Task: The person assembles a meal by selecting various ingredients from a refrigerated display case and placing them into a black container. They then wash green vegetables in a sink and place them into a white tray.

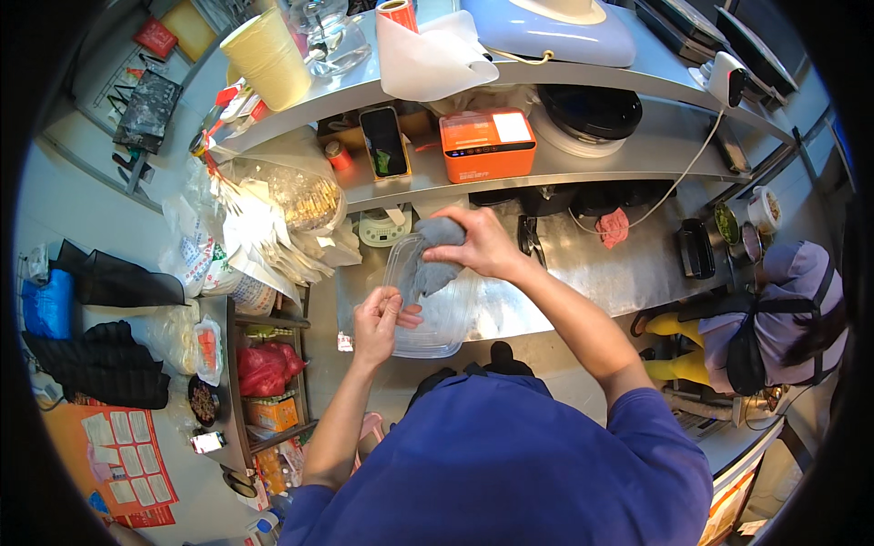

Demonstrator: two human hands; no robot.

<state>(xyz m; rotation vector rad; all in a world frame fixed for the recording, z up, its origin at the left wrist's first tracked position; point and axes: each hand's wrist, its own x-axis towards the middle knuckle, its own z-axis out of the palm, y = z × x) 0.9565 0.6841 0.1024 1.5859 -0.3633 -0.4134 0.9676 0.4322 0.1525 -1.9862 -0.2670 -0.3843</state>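
Observation:
A crumpled grey cloth is pinched between the thumb and fingers of my right hand. The cloth rests against a clear, shallow plastic container or lid, tilted over the front of the steel worktable. My left hand grips the left edge of this clear plastic, its fingertips showing through or inside it. Whether the clear plastic is one piece or two cannot be made out. Behind the hands stands a pale kitchen scale, and black tongs lie to the right.
An orange box-shaped device and a phone stand on the shelf above. A white cable hangs across the worktable near a pink cloth. Bagged skewers crowd the left. Another person is at the right.

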